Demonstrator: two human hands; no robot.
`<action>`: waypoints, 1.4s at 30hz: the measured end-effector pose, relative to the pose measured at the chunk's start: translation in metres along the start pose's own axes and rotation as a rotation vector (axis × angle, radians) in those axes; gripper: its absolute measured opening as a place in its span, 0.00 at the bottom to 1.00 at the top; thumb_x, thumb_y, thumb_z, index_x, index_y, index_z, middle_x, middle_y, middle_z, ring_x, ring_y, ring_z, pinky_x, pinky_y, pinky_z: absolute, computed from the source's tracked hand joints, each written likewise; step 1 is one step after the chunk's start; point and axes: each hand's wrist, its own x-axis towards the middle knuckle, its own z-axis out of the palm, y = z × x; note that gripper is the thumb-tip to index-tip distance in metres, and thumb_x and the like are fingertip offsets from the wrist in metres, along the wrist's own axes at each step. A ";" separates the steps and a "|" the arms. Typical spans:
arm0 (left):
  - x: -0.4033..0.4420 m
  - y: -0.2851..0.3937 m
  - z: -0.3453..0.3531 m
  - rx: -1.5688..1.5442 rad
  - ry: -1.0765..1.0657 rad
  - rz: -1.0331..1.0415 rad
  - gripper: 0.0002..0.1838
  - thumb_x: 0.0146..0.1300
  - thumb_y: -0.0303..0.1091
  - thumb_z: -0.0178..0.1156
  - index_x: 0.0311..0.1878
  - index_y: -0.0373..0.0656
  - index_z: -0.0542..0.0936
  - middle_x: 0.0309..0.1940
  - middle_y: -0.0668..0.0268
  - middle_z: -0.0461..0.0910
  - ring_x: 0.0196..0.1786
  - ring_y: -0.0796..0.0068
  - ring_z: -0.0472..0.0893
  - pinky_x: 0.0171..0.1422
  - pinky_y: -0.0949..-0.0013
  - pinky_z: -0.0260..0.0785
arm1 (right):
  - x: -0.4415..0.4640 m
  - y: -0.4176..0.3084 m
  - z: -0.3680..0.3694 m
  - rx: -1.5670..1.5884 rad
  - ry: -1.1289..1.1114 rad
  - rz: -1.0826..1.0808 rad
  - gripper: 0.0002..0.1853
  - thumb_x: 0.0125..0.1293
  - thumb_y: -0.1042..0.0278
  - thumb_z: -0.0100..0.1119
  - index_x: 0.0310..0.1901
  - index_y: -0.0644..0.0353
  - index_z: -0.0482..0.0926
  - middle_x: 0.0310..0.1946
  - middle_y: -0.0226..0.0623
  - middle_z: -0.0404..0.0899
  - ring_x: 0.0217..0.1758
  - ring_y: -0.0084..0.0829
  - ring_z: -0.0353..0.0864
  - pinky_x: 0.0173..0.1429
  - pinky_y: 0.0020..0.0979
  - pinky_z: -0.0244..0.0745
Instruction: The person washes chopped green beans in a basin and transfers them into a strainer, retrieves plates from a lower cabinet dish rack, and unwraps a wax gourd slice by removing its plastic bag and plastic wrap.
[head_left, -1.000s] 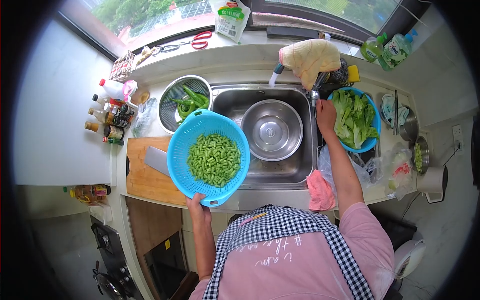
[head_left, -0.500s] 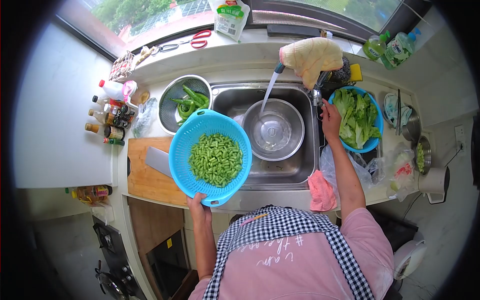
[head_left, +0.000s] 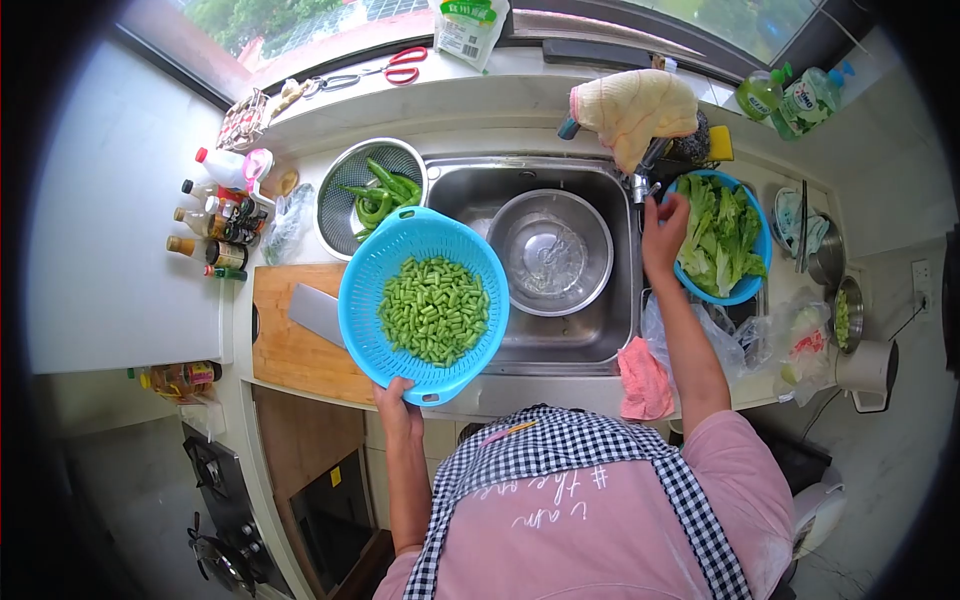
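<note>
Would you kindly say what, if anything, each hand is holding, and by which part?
The left hand holds the blue colander by its near rim. The right hand is at the faucet; whether it grips it cannot be told.

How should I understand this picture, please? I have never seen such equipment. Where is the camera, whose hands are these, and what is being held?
There is no machine here: one person works with two bare hands. The single camera is worn on the head and looks forward and down.

The left hand grips the near rim of a blue basket holding short green pieces, probably beans. The right hand is raised at the tap; whether it touches it is unclear.

Set into the counter is a sink with a metal bowl in it. On one side are a wooden board and green peppers in a strainer; on the other, leafy greens.
</note>
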 end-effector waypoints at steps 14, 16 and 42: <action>-0.010 0.010 -0.001 0.007 0.011 0.011 0.26 0.44 0.23 0.50 0.52 0.34 0.66 0.36 0.59 0.73 0.28 0.69 0.76 0.18 0.71 0.66 | -0.131 0.106 0.095 0.542 -0.523 1.230 0.20 0.59 0.75 0.51 0.54 0.66 0.69 0.49 0.50 0.76 0.47 0.46 0.81 0.43 0.48 0.83; -0.010 0.011 -0.004 -0.018 0.020 0.011 0.25 0.44 0.23 0.50 0.51 0.35 0.67 0.36 0.60 0.73 0.28 0.69 0.76 0.18 0.71 0.67 | -0.121 0.079 0.088 0.436 -0.594 1.058 0.24 0.55 0.78 0.46 0.57 0.64 0.69 0.47 0.49 0.78 0.43 0.47 0.83 0.37 0.44 0.84; -0.031 0.040 -0.007 -0.096 0.078 0.128 0.24 0.44 0.24 0.51 0.49 0.31 0.70 0.38 0.60 0.74 0.33 0.69 0.77 0.25 0.73 0.71 | -0.145 0.028 0.024 1.210 -0.843 1.574 0.19 0.59 0.68 0.46 0.49 0.72 0.71 0.52 0.72 0.70 0.35 0.37 0.82 0.34 0.19 0.84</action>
